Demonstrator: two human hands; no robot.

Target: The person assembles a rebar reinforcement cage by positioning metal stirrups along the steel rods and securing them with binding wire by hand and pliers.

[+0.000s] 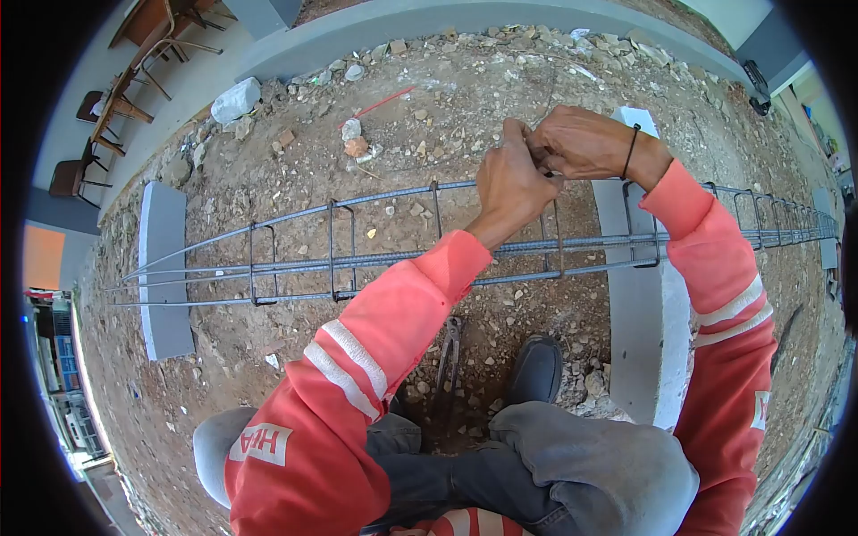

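A long rebar cage (384, 261) with square stirrups lies across grey-and-white blocks. My left hand (511, 183) is closed at the cage's far bar, its fingertips meeting those of my right hand (585, 143). My right hand is also closed, just above the same bar and beside a stirrup. A thin dark wire seems to rise from between the hands, but what each one pinches is hidden by the fingers. Pincers (449, 357) lie on the ground near my shoe.
One block (165, 268) supports the cage's left end; another block (636, 313) stands under its right part. Rubble lines a low wall (447, 31). A white rock (236, 100), a red strip (384, 101) and chairs (67, 179) are farther left.
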